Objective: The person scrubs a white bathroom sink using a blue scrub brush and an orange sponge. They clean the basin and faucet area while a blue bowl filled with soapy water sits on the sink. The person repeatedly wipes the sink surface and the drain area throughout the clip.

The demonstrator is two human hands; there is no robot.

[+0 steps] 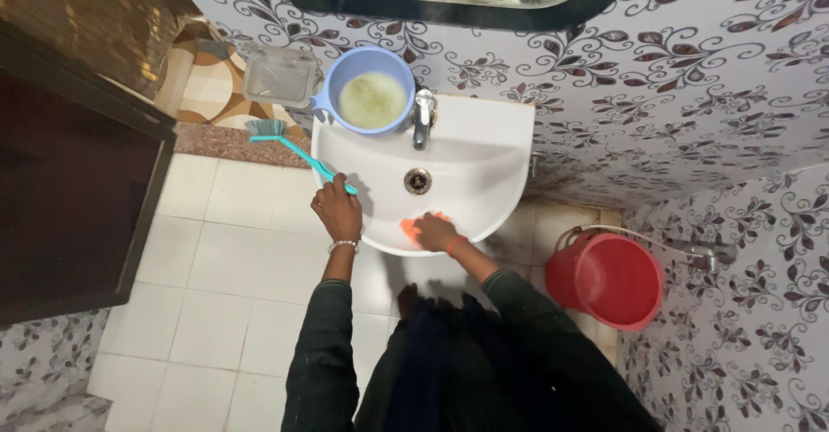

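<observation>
Our left hand [338, 210] gripped the thin, light teal plastic brush [294, 147] by its handle; our right hand [434, 232] pressed a soft orange sponge [413, 225] on the slippery white sink [484, 138].

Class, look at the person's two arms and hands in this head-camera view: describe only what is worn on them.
Both arms are covered by long dark sleeves that end above the wrists. The left hand has a thin, pale beaded bracelet at the wrist. The right hand has a narrow orange-red band around its wrist. No gloves or rings can be made out.
</observation>
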